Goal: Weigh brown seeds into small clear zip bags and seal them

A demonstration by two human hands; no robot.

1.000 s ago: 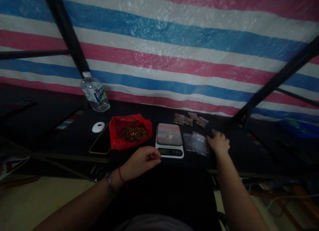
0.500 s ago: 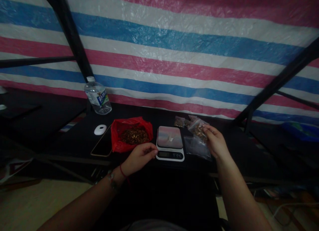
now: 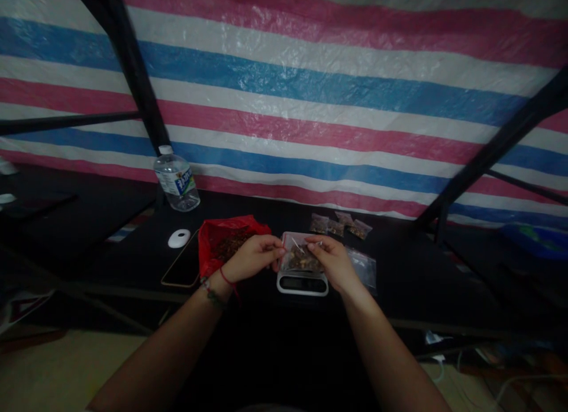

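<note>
We see both hands grasping one small clear bag (image 3: 300,255) of brown bits above the scale (image 3: 302,280): the left hand (image 3: 252,258) pinches its top edge at nine o'clock, the right hand (image 3: 332,259) at three o'clock. A red bag (image 3: 213,246) of the same brown stuff lies at nine o'clock of the scale (its mouth open), with a phone (image 3: 181,269) and a white puck (image 3: 178,238) beyond. Filled bags (image 3: 338,226) sit at one o'clock, a water bottle (image 3: 176,180) at ten.

both hands (image 3: 293,258) pinching small bag (image 3: 302,255), apparently over scale (image 3: 302,283)
</note>
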